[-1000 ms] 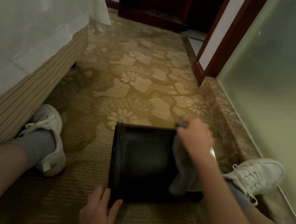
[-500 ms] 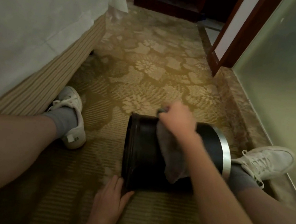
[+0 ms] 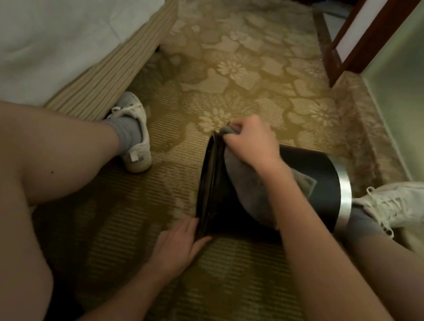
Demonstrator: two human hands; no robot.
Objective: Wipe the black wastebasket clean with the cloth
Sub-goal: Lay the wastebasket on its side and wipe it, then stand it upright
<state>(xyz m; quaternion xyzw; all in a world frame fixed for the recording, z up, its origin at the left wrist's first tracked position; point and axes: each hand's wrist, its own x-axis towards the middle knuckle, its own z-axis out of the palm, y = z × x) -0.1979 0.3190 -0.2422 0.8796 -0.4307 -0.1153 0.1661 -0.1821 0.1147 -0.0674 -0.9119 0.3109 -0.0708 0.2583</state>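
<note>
Patterned carpet [image 3: 213,285] beside bed [image 3: 62,11]. Black wastebasket [image 3: 322,172] on its side, long axis 9–3 o'clock, silver band at 3. Right hand [image 3: 252,144], grip closed on grey cloth [image 3: 253,192], at 9 o'clock end; left hand [image 3: 177,249], fingers straight, touches lower rim. Next stroke prob. toward 3.

Open carpet [image 3: 249,55] beyond the wastebasket [image 3: 315,164], bed base [image 3: 106,82] walling the left, right shoe [image 3: 404,202] just beside its banded end

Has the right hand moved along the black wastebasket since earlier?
Yes. The right hand slid left along the black wastebasket, away from its silver band.
</note>
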